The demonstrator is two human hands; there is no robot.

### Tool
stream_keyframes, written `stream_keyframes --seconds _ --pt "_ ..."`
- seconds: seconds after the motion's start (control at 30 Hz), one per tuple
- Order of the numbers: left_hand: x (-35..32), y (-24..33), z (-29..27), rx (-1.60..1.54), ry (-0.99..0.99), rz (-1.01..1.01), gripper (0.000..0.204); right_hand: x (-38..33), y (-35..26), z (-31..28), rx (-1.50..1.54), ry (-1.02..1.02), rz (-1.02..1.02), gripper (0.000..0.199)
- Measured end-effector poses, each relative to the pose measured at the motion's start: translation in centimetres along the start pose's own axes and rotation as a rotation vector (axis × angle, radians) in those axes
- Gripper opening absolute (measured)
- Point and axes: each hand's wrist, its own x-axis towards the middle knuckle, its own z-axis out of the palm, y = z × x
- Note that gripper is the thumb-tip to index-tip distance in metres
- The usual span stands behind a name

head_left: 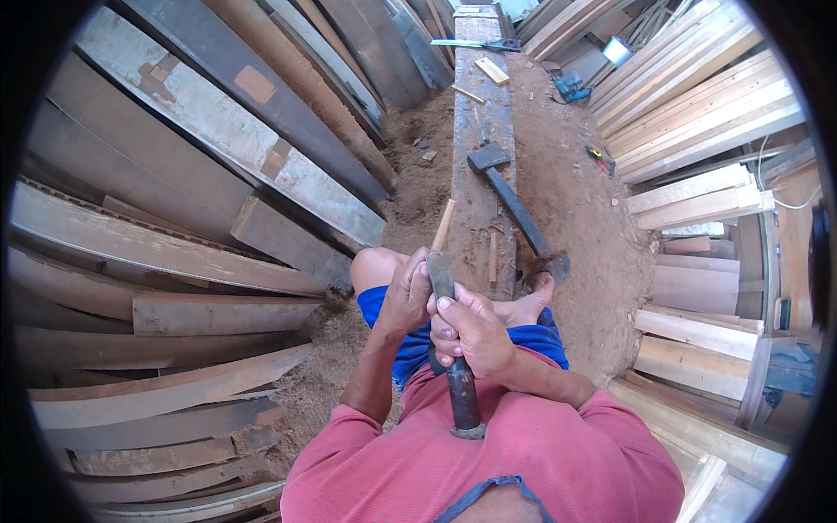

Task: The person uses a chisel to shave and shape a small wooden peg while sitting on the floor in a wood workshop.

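Remotely, I watched the right hand (475, 329) grip a chisel (463, 392), its handle end at the red shirt (540, 436), while the left hand (408, 292) clasped a wooden strip (445, 227) beside the blade (440, 275).

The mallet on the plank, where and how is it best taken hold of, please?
Probably by the handle, reaching from the right: the mallet's blocky head rests on the plank, while its long, slim handle slants nearer, past the plank's right edge.
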Motion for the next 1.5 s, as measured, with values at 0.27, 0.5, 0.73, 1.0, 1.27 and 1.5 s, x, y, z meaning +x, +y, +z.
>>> stream_keyframes --seconds 0.27,0.5,0.73,1.0,1.27,1.5 --pt "-8.2 -2.7 1.3 -0.028 -0.171 -0.243 0.040 -3.9 -5.2 -1.6 -0.070 0.135 -0.386 0.013" --pt "-0.3 -3.2 1.3 -0.517 0.061 -0.271 0.040 1.5 -1.1 -1.3 0.074 0.121 -0.075 0.011" --pt "0.3 0.6 -0.7 0.187 -0.010 0.168 0.026 0.1 -0.2 0.2 -0.011 -0.016 0.000 0.014" --pt "-9.9 -3.3 0.6 -0.332 -0.168 -0.218 0.037 -3.1 -4.2 -2.4 -0.116 0.114 -0.327 0.017" --pt "-4.3 0.4 2.5 -1.031 -0.235 -0.497 0.041 2.9 -4.5 -4.7 -0.395 0.025 -0.243 0.022" --pt "-3.3 -2.2 2.7 -0.995 -0.191 -0.480 0.040 3.4 -3.8 -4.7 -0.292 0.197 -0.347 0.021"
